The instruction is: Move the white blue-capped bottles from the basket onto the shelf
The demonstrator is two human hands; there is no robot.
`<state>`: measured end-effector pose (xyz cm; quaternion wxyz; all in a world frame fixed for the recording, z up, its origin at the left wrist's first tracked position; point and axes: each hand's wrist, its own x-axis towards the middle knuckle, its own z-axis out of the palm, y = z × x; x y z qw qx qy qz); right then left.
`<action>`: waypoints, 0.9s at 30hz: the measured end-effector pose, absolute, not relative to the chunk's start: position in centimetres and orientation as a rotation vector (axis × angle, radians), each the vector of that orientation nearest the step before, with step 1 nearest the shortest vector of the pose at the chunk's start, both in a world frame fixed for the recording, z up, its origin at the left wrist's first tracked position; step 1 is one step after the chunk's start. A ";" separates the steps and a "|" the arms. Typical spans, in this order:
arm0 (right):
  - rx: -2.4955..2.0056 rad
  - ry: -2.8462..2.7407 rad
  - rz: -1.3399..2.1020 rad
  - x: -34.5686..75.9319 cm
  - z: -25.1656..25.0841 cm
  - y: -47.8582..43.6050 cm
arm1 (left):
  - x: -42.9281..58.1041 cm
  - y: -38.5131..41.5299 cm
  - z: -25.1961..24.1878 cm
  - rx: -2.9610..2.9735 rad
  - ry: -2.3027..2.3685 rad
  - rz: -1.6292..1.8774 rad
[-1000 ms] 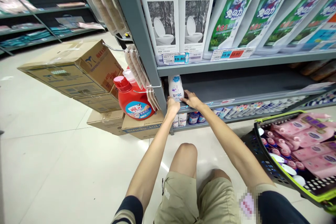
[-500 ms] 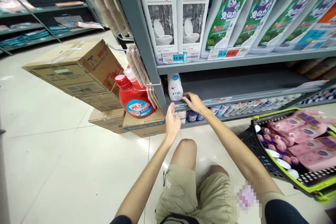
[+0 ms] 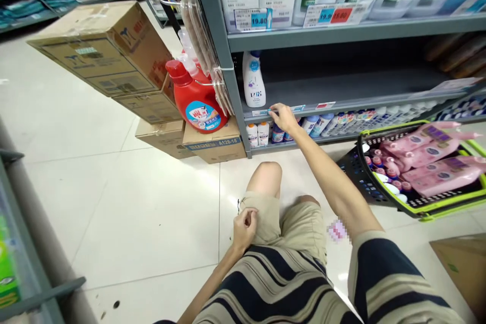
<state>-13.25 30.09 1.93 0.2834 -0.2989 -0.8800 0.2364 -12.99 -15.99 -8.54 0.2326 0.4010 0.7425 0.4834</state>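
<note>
My right hand [image 3: 284,117] is at the front edge of the low grey shelf [image 3: 341,101], its fingers bent over the price label strip [image 3: 260,112]. Close to its left stands a white spray-type bottle [image 3: 254,81] with a blue cap and purple print, upright on the shelf; the hand is apart from it. My left hand [image 3: 245,227] rests above my left thigh, loosely curled with thumb and fingers together and nothing visible in it.
A black basket with a lime rim [image 3: 423,210] full of pink packs and bottles stands right. Stacked cartons [image 3: 94,55] and red detergent bottles [image 3: 201,106] are left of the shelf post. Bottles line the shelves above and below. Another carton [image 3: 461,268] lies lower right.
My left hand has drawn back from the shelf to my thigh. My right hand has stayed near the shelf edge, now lower than the bottle. The view has tilted downward.
</note>
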 end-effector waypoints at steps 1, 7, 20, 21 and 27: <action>-0.822 -2.353 0.625 -13.3 1.9 30.0 | -12.9 -16.6 -8.7 1.141 2.063 1.326; -0.982 -2.319 0.526 -14.0 2.4 29.0 | -11.7 -18.0 -8.3 1.304 2.157 1.349; -1.207 -2.326 0.572 -15.4 3.6 30.5 | -11.2 -19.2 -8.6 1.423 2.221 1.321; -1.211 -2.331 0.572 -15.4 3.6 30.5 | -11.3 -19.0 -8.6 1.427 2.224 1.317; -1.207 -2.346 0.555 -15.3 3.7 30.2 | -11.5 -18.4 -8.7 1.417 2.226 1.318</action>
